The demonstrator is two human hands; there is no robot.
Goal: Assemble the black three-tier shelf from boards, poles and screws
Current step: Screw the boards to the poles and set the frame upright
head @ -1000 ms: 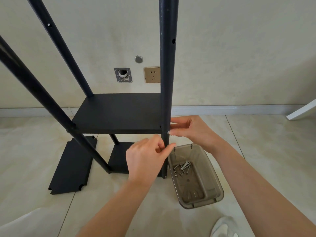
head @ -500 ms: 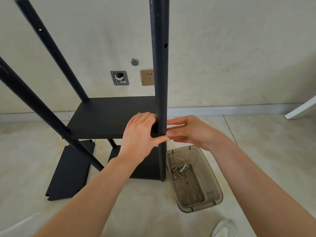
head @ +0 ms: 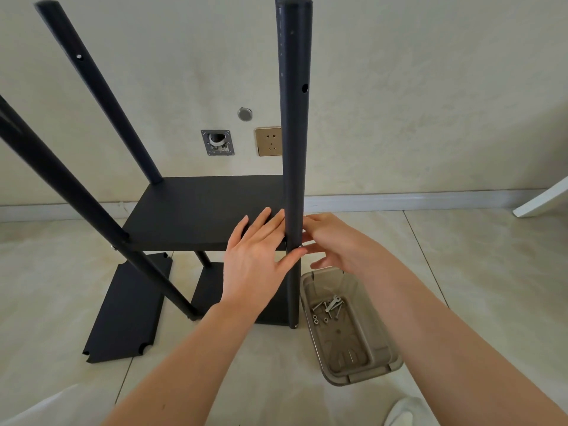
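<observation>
The black shelf frame stands on the floor with a middle board (head: 199, 210) and a bottom board (head: 212, 290) fitted between its poles. My left hand (head: 258, 256) lies flat with straight fingers on the middle board's front right corner, thumb against the front right pole (head: 295, 149). My right hand (head: 338, 241) is on the other side of that pole and pinches a small silver screw (head: 302, 248) at the board's level. An open screw hole (head: 304, 87) shows higher up this pole. A third black board (head: 129, 305) lies loose on the floor at the left.
A clear brown plastic tray (head: 368, 367) holding several screws and washers (head: 329, 307) sits on the tiles beside the pole's foot. Two more poles (head: 61, 179) lean up at the left. A wall socket (head: 269, 141) lies behind; a white furniture leg (head: 541, 198) at far right.
My left hand rose from beside the pole below the board and now lies flat on the middle board. My right hand stayed at the screw. The view tilted so the pole tops show.
</observation>
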